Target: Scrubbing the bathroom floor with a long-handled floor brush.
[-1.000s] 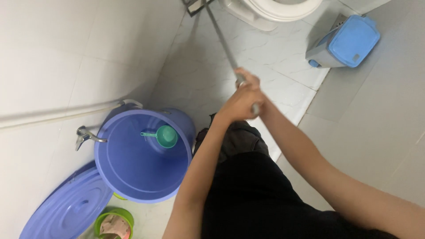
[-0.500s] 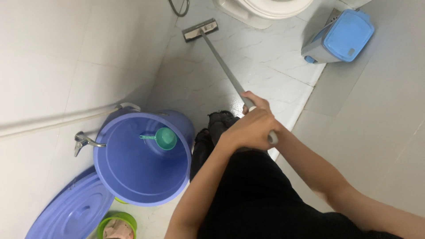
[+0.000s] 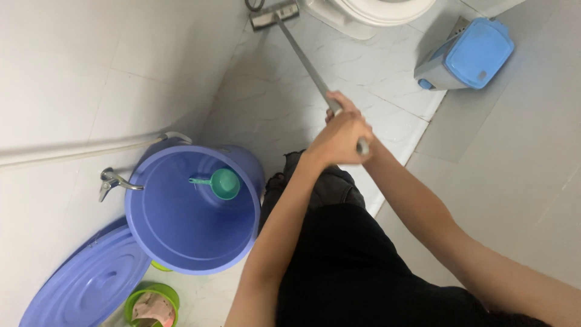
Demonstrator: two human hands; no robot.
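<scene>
Both my hands grip the long grey handle of a floor scrubber, one right against the other. My left hand wraps the handle from the left and my right hand holds it just beside, partly hidden by the left. The handle runs up and left to the flat scrubber head, which rests on the pale tiled floor next to the base of a white toilet.
A large purple bucket stands at my left under a wall tap, with a green scoop inside. Its purple lid leans nearby, beside a green container. A blue-lidded bin sits by the right wall.
The scrubber head was drawn back toward me half a second ago and is now pushed forward again to the toilet base. My hands have moved away from my body with it.
</scene>
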